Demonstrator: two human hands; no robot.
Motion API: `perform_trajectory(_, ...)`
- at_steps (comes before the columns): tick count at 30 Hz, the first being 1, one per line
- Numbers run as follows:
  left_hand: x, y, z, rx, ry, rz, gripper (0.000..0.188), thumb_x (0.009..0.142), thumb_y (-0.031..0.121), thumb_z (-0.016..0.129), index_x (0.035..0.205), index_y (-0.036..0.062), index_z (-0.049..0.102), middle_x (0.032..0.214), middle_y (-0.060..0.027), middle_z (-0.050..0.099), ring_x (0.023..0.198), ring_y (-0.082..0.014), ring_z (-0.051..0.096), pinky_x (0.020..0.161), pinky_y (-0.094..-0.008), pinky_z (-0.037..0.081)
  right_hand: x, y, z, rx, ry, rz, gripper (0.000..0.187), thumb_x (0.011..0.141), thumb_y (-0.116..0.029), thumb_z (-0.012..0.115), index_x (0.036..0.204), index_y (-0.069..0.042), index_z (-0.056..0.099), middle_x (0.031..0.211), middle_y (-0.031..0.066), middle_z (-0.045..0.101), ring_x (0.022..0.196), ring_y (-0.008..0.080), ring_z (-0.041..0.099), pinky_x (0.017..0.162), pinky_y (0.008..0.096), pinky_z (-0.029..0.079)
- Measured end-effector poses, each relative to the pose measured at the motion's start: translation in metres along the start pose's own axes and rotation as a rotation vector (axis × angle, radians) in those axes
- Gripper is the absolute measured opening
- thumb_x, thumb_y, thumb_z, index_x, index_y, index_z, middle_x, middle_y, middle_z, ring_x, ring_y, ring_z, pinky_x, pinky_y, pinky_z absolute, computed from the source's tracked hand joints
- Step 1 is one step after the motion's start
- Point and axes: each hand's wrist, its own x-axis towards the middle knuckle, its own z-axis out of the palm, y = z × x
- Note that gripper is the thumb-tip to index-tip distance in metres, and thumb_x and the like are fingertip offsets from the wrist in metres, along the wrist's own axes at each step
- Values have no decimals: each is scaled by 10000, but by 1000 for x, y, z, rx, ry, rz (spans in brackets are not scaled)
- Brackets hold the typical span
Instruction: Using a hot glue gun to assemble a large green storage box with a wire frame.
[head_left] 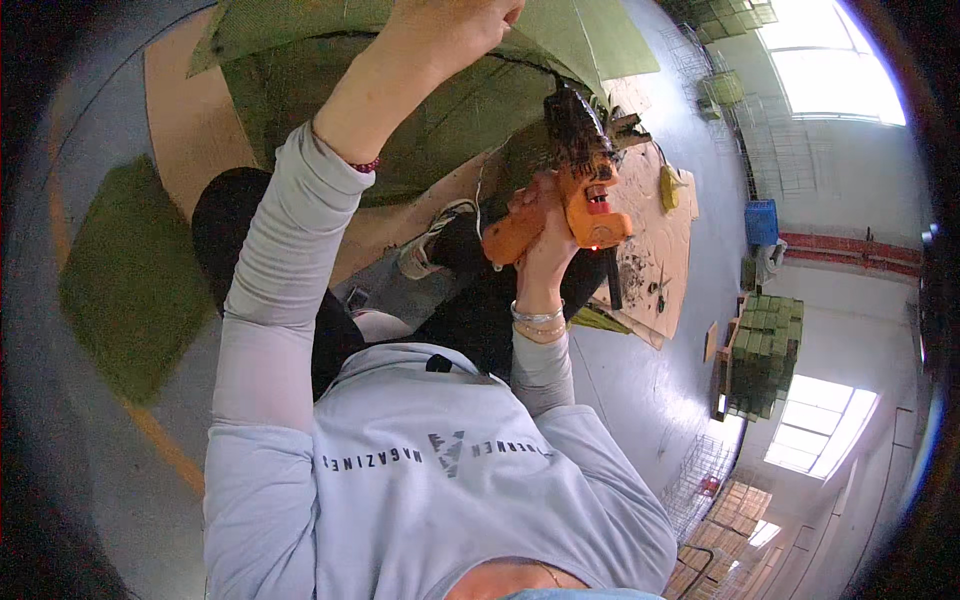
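Left hand (462, 28) high, right hand (543, 225) around a glue gun (592, 205)

From my remote seat, I see the left near green mesh (350, 110), cut off by the upper edge; I cannot tell whether it grips anything. Next, the right's fingers wrap the orange gun's handle, its front end caked black. Farther right, scissors (660, 291) lie on cardboard (675, 245).

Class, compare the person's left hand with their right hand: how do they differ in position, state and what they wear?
The left hand is partly cut off by the top edge; the right hand is lower down.
The right hand grips an orange glue gun; the left hand's grip can't be made out.
The left wrist has a dark red bracelet, the right a silvery bangle.
Both are bare.
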Motion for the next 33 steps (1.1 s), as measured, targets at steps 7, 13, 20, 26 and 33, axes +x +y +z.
perform_trajectory(7, -3, 3, -6, -10, 99, -7, 88, 738, 89, 682, 732, 38, 611, 745, -110, 631, 772, -265, 629, 709, -383, 496, 0, 1, -4, 71, 38, -7, 239, 833, -72, 610, 1039, -20, 499, 804, 62, 548, 656, 160, 551, 564, 298, 483)
perform_trajectory(13, 4, 3, -16, 56, -124, -114, 80, 733, 84, 680, 748, 42, 614, 753, -110, 630, 771, -265, 626, 701, -388, 494, -10, -7, 3, 71, 4, 25, 236, 831, -60, 599, 1041, -22, 499, 813, 60, 545, 663, 160, 545, 568, 303, 477)
perform_trajectory(20, 1, 3, -36, 55, -174, -82, 61, 738, 83, 664, 750, 25, 650, 754, -123, 636, 764, -275, 625, 710, -380, 502, -19, 18, 2, 121, -53, 32, 267, 823, -55, 609, 1065, -22, 501, 841, 58, 557, 670, 160, 548, 580, 297, 482)
perform_trajectory(26, -2, 5, -33, 65, -184, -104, 84, 742, 97, 671, 745, 13, 661, 762, -131, 647, 776, -273, 629, 713, -375, 504, -22, 21, 15, 137, -11, 107, 251, 820, -61, 620, 1046, -26, 517, 807, 59, 566, 641, 168, 560, 564, 296, 481)
perform_trajectory(33, 0, 6, -38, 81, -231, -140, 80, 740, 100, 677, 744, 20, 671, 756, -129, 652, 781, -269, 640, 703, -371, 508, -18, 20, 12, 234, -34, 116, 221, 829, -60, 614, 1027, -33, 522, 799, 63, 567, 631, 168, 557, 546, 293, 479)
